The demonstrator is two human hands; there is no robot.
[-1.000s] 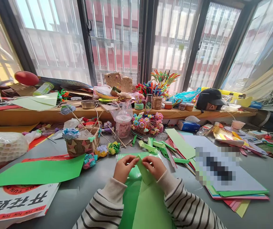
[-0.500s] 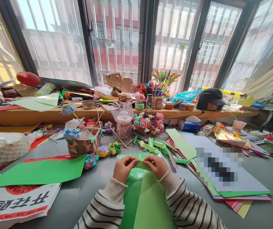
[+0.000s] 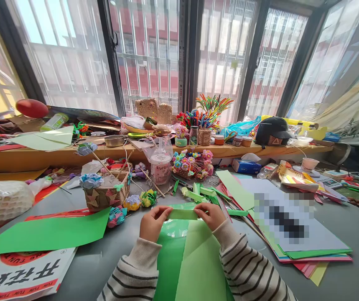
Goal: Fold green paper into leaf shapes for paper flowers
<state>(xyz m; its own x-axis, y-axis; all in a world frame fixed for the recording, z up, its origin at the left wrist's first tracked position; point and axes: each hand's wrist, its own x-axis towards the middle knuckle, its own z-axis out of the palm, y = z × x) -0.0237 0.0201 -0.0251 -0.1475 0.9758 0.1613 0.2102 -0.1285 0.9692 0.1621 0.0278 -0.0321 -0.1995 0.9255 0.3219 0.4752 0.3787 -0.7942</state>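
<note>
Just one strip (image 3: 183,214) between fingers (image 3: 203,206)

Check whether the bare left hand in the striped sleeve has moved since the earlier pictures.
Yes: the left hand has shifted left, judged against the pink-printed plastic cup standing beyond it.

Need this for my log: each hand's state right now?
Left hand: closed, pinching one end of the green strip.
Right hand: closed, pinching its other end.

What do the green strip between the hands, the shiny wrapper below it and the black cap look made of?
Strip: probably paper, matte, thin with straight edges. Wrapper: likely clear plastic, glossy, throwing bright glare. Cap: seemingly fabric, dull black, though no weave shows.
</note>
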